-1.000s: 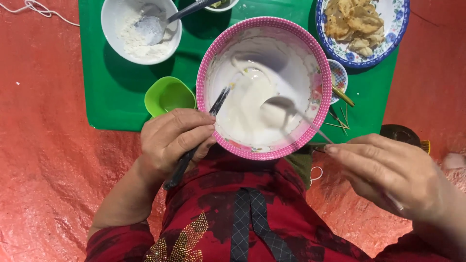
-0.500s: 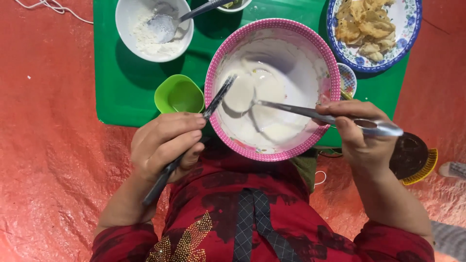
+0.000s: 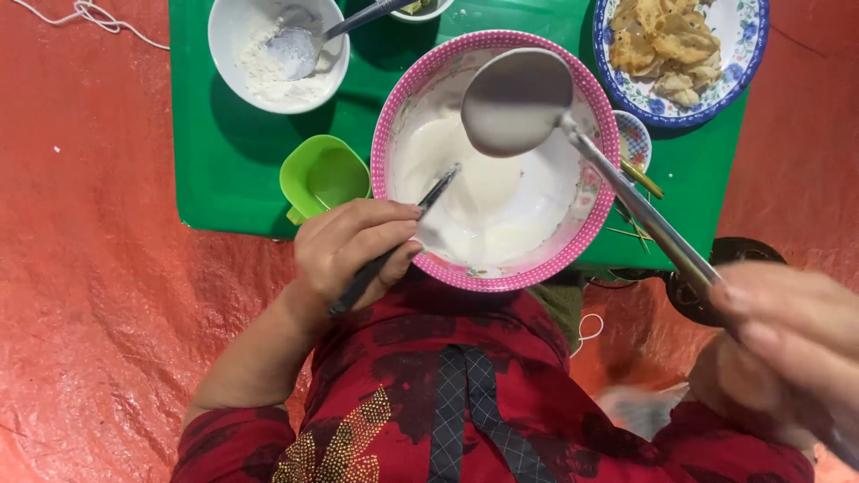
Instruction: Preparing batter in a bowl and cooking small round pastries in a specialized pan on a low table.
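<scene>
A pink-rimmed bowl [image 3: 580, 240] of white batter sits on a green tray [image 3: 224, 188]. My left hand [image 3: 351, 247] rests at the bowl's near-left rim, gripping a dark-handled utensil [image 3: 394, 252] whose tip dips into the batter. My right hand [image 3: 787, 344], blurred at the lower right, grips the long handle of a metal ladle [image 3: 517, 101]. The ladle's cup hangs above the bowl, coated in batter.
On the tray stand a green cup [image 3: 324, 177], a white bowl of flour with a spoon [image 3: 268, 63], and a small patterned dish [image 3: 634, 139]. A blue patterned plate of fried pieces [image 3: 684, 54] is at the back right. Orange sheeting [image 3: 98, 295] covers the ground.
My right hand took hold of the ladle and lifted it out of the batter, raising its cup above the bowl. My left hand stayed at the rim with its utensil.
</scene>
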